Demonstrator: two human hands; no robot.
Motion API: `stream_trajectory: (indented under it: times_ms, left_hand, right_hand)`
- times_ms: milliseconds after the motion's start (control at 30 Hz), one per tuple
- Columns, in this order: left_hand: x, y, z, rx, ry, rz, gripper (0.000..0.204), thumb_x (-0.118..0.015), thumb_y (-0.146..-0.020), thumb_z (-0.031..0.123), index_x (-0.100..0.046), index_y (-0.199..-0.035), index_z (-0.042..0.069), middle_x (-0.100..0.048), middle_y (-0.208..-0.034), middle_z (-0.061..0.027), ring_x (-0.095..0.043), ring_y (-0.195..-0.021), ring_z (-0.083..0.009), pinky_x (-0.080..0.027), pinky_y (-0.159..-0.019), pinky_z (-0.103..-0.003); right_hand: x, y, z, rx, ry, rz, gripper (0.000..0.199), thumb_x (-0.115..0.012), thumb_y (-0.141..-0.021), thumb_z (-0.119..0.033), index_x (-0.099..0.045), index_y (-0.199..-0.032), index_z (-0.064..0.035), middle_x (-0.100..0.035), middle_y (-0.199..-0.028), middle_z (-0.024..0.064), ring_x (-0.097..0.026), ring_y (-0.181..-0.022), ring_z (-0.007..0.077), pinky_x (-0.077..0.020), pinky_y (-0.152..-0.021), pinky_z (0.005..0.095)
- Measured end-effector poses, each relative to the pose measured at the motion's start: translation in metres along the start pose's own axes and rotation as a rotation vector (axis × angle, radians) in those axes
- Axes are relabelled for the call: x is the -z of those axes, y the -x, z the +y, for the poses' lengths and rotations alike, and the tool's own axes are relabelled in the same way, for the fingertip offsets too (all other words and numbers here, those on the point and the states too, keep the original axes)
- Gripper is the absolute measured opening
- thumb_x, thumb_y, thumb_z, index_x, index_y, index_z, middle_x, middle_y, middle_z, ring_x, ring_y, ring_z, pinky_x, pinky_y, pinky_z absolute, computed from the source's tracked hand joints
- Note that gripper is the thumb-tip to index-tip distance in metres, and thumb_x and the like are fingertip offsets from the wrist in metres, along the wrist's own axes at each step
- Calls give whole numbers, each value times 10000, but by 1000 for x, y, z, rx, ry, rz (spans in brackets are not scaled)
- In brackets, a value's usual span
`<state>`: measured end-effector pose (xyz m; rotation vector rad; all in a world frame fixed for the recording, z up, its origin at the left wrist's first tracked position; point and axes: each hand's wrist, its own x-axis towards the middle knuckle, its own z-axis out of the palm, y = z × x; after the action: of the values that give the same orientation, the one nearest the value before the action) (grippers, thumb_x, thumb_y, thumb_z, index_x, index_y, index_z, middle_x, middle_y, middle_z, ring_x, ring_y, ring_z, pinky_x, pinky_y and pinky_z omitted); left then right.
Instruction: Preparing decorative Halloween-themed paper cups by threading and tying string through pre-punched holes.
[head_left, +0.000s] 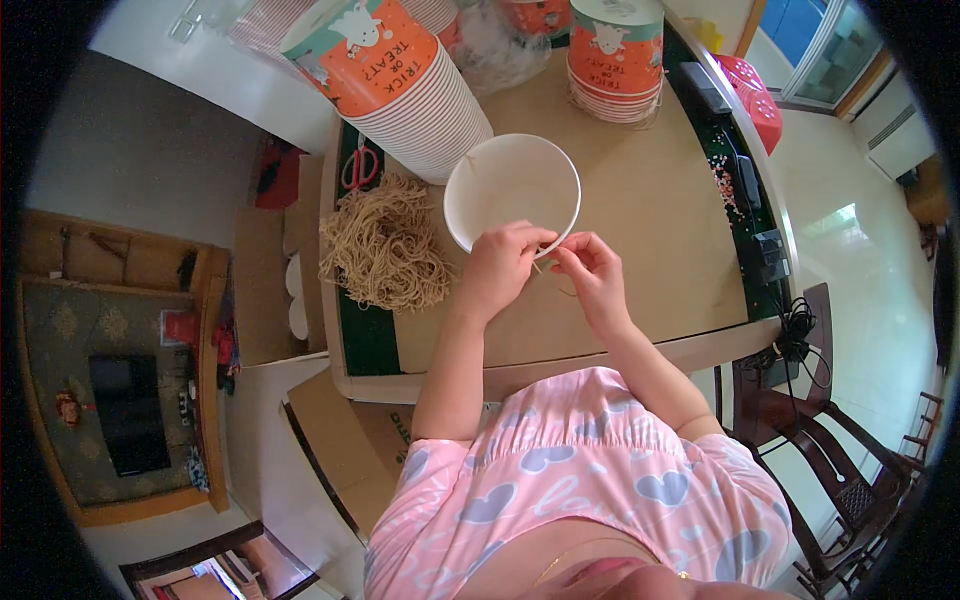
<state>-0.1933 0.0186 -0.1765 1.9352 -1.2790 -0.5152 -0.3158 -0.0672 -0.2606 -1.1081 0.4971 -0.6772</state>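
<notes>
A white paper bucket (pixel 510 190) stands open-mouthed on the brown table (pixel 660 230). My left hand (pixel 500 265) pinches its near rim together with a thin tan string (pixel 552 270). My right hand (pixel 592 270) is beside it, fingers closed on the same string just below the rim. A loose heap of tan strings (pixel 385 245) lies on the table to the left of my left hand.
Tall stacks of orange-and-teal printed paper buckets lie at the back left (pixel 400 80) and stand at the back right (pixel 615 55). Red-handled scissors (pixel 360 165) lie by the heap. Dark wooden chairs (pixel 820 450) stand at the right; cardboard (pixel 350 440) lies on the floor.
</notes>
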Motion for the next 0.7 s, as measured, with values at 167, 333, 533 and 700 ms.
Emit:
stream_trajectory:
  times_ms: [167,333,533,700]
  left_hand:
    - [2,-2,-2,-8,0,-26,202,-569,-863,-5,-682,-1030,1,-675,-894,-135,-660,-808,-222,-503,-719,-307]
    - [3,-3,-1,-3,-2,-45,202,-591,-862,10,-684,-1041,8,-676,-886,-138,-663,-808,-219,-503,-715,-305]
    - [4,-4,2,3,-22,-24,148,-628,-854,53,-687,-979,0,-675,-862,-136,-662,-776,-225,-498,-693,-311]
    - [5,-3,10,58,-41,19,108,-612,-879,65,-627,-961,-4,-666,-843,-149,-665,-764,-239,-497,-674,-331]
  right_hand:
    - [-1,-2,-4,-63,-29,-15,81,-610,-923,-75,-600,-943,3,-633,-909,36,-614,-855,110,-526,-753,253]
    - [0,-4,-5,-107,-108,-33,93,-611,-926,-94,-604,-945,-3,-638,-911,41,-616,-839,111,-524,-741,252]
    - [1,-4,-10,-122,-83,-44,106,-613,-928,-104,-604,-951,-1,-639,-912,45,-617,-836,112,-527,-735,256]
    - [2,-1,-21,28,122,54,109,-641,-903,-73,-612,-978,1,-639,-956,52,-613,-824,106,-496,-696,232]
